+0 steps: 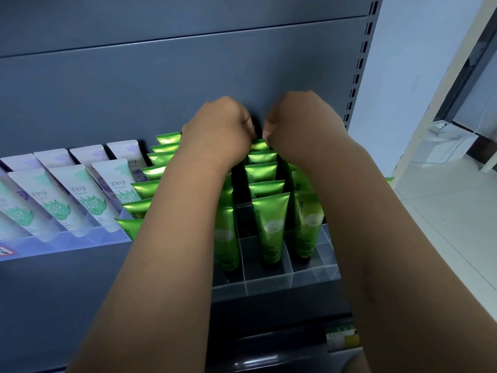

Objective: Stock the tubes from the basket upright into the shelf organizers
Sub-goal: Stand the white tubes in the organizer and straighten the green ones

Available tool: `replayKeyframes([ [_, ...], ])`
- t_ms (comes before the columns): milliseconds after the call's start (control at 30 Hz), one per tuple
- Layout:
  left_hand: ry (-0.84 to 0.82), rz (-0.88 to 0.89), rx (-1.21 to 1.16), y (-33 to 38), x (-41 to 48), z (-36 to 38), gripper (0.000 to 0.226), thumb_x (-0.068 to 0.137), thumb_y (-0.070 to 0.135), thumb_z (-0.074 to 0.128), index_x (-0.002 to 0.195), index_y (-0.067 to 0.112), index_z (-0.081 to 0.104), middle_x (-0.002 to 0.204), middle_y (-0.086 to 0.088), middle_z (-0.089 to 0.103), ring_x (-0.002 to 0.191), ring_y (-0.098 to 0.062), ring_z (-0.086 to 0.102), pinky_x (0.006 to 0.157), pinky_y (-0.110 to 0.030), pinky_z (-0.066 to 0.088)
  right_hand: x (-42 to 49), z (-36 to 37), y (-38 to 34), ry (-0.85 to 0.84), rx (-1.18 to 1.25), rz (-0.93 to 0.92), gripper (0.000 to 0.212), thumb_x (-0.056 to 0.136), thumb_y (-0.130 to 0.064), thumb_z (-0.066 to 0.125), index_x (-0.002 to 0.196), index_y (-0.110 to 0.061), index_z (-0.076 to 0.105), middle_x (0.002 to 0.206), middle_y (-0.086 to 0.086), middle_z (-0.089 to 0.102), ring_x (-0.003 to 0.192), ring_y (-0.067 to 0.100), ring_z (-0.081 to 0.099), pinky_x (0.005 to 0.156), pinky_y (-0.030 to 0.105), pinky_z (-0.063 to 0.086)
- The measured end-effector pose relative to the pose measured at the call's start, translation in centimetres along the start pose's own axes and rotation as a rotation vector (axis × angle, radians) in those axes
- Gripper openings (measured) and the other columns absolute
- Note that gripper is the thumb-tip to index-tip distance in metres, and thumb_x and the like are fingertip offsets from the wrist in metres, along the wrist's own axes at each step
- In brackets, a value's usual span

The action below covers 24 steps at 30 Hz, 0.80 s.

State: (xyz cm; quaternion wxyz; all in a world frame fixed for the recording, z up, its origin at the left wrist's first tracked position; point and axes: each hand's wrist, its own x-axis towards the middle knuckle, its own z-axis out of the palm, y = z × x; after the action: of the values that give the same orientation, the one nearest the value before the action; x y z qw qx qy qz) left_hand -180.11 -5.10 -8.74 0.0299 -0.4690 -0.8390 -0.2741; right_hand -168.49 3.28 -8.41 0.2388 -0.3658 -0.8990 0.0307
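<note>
Forearms [166,251] outstretched, left hand [218,126], right hand [301,118] curled.

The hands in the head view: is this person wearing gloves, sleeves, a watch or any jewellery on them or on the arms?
No. The left hand and right hand are bare, with no gloves or rings in sight. As far as the picture reaches, no sleeve, watch, bracelet or marking shows on the left forearm or the right forearm.

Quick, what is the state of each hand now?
Left hand: fingers curled, grip cannot be told.
Right hand: fingers curled, grip cannot be told.
</note>
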Motion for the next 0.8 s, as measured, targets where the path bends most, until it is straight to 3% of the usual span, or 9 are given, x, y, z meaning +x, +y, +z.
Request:
replayKeyframes([
  [100, -0.002, 0.008, -0.013, 0.1, -0.1, -0.3, 0.049, 0.076, 0.018, 0.068, 0.062, 0.064, 0.062, 0.086, 0.007, 0.072, 0.092, -0.024, 0.068, 0.090, -0.044, 0.057, 0.1, 0.1, 0.0, -0.008, -0.002, -0.001, 0.022, 0.087, -0.015, 0.062, 0.103, -0.022, 0.075, 0.113, 0.009, 0.065, 0.106, 0.035, 0.061, 0.078, 0.034, 0.048],
  [233, 0.003, -0.003, -0.041, 0.0, 0.1, -0.5, 0.033, 0.079, 0.012, 0.072, 0.061, 0.039, 0.068, 0.088, 0.008, 0.073, 0.092, -0.021, 0.069, 0.089, -0.040, 0.058, -0.1, 0.1, 0.1, -0.029, 0.019, -0.003, 0.025, 0.087, -0.012, 0.060, 0.103, -0.024, 0.076, 0.112, 0.008, 0.067, 0.105, 0.033, 0.061, 0.081, 0.035, 0.052],
  [367, 0.022, 0.022, -0.093, -0.3, -0.3, -0.9, 0.028, 0.083, 0.009, 0.069, 0.066, 0.031, 0.066, 0.087, 0.003, 0.074, 0.089, -0.021, 0.070, 0.086, -0.036, 0.058, 0.0, -0.1, 0.4, -0.023, 0.028, -0.009, 0.023, 0.088, -0.015, 0.059, 0.102, -0.021, 0.076, 0.107, 0.007, 0.068, 0.103, 0.033, 0.062, 0.079, 0.034, 0.052],
  [500, 0.086, -0.010, -0.145, -0.5, -0.7, -1.5, 0.023, 0.086, 0.014, 0.065, 0.070, 0.030, 0.069, 0.080, 0.003, 0.072, 0.082, -0.026, 0.069, 0.078, -0.035, 0.058, 0.8, -0.9, 0.7, -0.031, 0.107, -0.004, 0.022, 0.085, -0.019, 0.057, 0.095, -0.016, 0.076, 0.097, 0.005, 0.071, 0.091, 0.031, 0.067, 0.083, 0.040, 0.059],
  [600, 0.122, 0.020, -0.026, -0.2, -0.5, -2.5, 0.024, 0.082, 0.019, 0.060, 0.066, 0.037, 0.064, 0.086, 0.002, 0.073, 0.089, -0.028, 0.069, 0.082, -0.040, 0.058, 1.8, -2.0, 0.5, -0.036, 0.148, -0.010, 0.022, 0.082, -0.023, 0.058, 0.093, -0.018, 0.077, 0.095, 0.003, 0.073, 0.093, 0.028, 0.068, 0.086, 0.040, 0.058],
  [733, 0.100, 0.133, 0.198, 0.7, 1.2, -5.0, 0.025, 0.074, 0.029, 0.048, 0.081, 0.027, 0.072, 0.087, -0.004, 0.073, 0.088, -0.034, 0.069, 0.084, -0.046, 0.058, 3.4, -3.6, -0.4, -0.090, 0.019, -0.134, 0.025, 0.090, -0.024, 0.058, 0.107, -0.013, 0.074, 0.112, 0.008, 0.069, 0.112, 0.029, 0.064, 0.092, 0.032, 0.050],
  [800, 0.039, 0.182, 0.255, 0.9, 1.9, -5.9, 0.025, 0.077, 0.032, 0.053, 0.086, 0.024, 0.075, 0.091, -0.006, 0.075, 0.092, -0.033, 0.069, 0.085, -0.045, 0.057, 3.9, -4.4, -1.4, -0.150, -0.008, -0.192, 0.032, 0.094, -0.024, 0.061, 0.120, -0.008, 0.071, 0.125, 0.013, 0.066, 0.121, 0.029, 0.059, 0.095, 0.031, 0.046],
])
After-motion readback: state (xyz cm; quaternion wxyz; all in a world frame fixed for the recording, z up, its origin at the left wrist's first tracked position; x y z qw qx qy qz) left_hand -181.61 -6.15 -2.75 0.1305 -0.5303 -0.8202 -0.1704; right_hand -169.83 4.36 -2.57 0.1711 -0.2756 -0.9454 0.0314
